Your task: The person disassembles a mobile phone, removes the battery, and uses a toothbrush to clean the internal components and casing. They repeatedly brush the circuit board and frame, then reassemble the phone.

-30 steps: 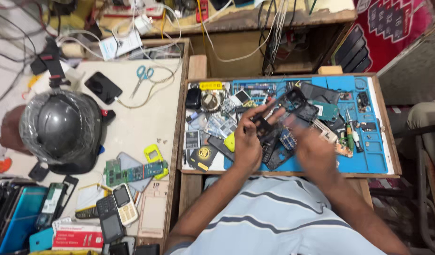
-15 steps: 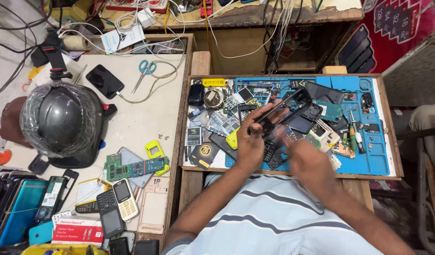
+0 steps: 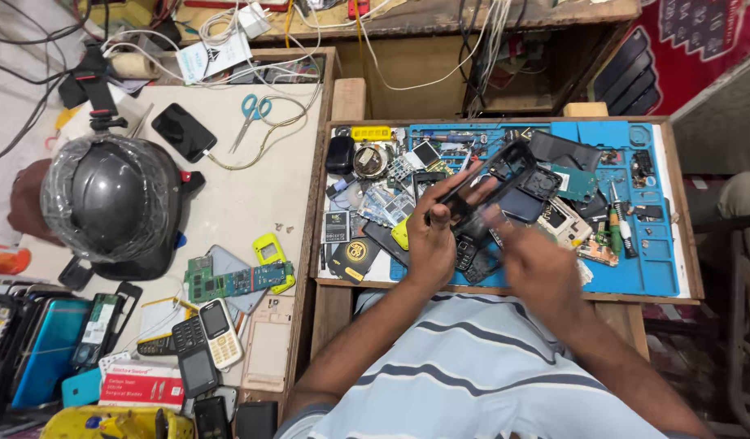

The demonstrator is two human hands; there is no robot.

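Several old handsets lie at the far left of my table, below a grey helmet wrapped in plastic film, with a bare green circuit board beside them. Further right, my left hand is closed around the lower end of a black phone frame, holding it tilted above the blue work mat in the wooden tray. My right hand is blurred just beside the frame; I cannot tell how far open it is or whether it grips anything. I think the thin frame could flex or crack if I squeeze it unevenly, and a slip would drop it onto the loose keypads and boards beneath, scattering small parts. To the right, a green-handled screwdriver lies near the mat's edge.
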